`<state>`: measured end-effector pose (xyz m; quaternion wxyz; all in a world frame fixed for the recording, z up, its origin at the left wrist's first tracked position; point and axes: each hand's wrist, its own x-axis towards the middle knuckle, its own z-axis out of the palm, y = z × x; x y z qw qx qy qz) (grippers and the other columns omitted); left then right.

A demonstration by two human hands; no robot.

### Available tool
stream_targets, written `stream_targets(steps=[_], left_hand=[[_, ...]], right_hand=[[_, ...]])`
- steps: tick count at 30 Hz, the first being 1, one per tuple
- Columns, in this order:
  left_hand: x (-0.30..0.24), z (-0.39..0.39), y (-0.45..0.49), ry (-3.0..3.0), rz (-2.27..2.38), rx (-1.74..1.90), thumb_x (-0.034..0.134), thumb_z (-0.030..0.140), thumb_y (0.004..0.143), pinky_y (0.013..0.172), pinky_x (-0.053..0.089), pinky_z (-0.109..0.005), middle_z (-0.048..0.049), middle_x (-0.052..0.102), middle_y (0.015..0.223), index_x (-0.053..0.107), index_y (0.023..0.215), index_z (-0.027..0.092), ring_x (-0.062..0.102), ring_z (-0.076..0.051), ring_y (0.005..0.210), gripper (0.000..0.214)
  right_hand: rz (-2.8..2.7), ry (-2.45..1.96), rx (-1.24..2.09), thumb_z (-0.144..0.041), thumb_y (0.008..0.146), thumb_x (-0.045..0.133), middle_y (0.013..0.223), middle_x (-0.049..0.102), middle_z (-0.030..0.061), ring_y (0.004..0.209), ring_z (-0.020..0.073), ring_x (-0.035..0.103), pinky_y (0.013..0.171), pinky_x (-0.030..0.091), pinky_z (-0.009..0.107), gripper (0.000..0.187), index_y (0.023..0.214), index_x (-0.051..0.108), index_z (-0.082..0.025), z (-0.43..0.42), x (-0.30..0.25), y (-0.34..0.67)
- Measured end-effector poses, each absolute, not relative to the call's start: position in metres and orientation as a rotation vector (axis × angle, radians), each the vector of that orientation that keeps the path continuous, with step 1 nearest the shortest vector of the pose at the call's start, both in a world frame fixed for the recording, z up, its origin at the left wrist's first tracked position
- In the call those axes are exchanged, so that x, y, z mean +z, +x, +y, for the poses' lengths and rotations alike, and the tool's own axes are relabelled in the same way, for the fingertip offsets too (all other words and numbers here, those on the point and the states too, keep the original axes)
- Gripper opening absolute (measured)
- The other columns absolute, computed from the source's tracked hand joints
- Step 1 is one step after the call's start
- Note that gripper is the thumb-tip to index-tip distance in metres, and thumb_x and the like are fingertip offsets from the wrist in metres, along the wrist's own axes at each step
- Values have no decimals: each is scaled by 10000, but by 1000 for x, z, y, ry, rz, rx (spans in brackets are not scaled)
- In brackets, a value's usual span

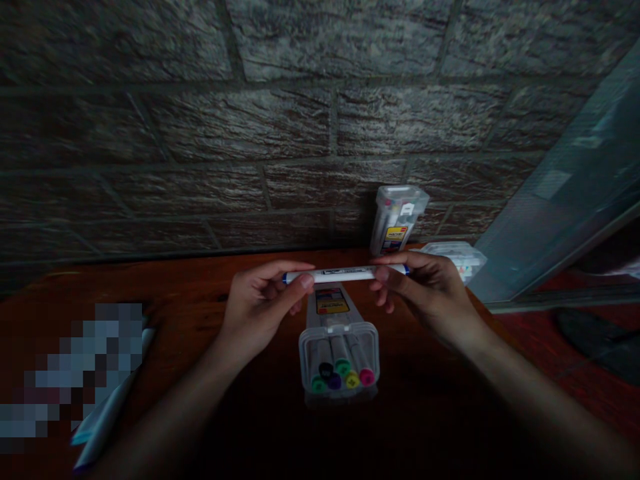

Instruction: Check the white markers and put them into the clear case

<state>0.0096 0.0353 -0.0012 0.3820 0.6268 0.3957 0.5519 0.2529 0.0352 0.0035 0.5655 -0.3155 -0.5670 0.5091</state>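
Together, the left hand [257, 297] and right hand [437, 290] pinch the marker [343, 276], its small print [350, 271] unreadable.

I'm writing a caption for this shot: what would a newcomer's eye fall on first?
Probably the white marker with blue ends, held level near the centre between the left hand and right hand. Just below it in view, a clear case lies on the table, coloured ends facing the camera. Farther back, another case stands upright near the wall.

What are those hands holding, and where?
A white marker, pinched near one blue end by the left fingers and near the other by the right fingers.
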Motion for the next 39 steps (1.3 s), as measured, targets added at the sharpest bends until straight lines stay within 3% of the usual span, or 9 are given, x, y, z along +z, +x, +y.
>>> stream_targets(steps=[9,20,39], left_hand=[[-1,34,9,1680,1040,1456,844,231,784,450,403,-196,24,688,611,813,906,201,546,-84,476,130],[-10,38,3,1458,852,1390,786,275,886,488,425,-185,1,750,724,832,1022,270,557,-73,522,144],[4,36,6,1134,699,1437,755,278,841,487,425,-250,-101,782,719,840,1008,151,575,-129,516,226]], right_hand=[[-1351,-710,1241,-244,808,884,669,773,15,503,108,697,450,569,169,139,937,837,-217,36,2,252],[-1269,-730,1269,-280,794,897,695,780,15,496,105,685,438,542,167,159,915,812,-221,35,7,254],[-1131,-723,1399,-321,760,892,693,774,34,496,107,655,428,517,177,223,927,847,-181,31,17,256]])
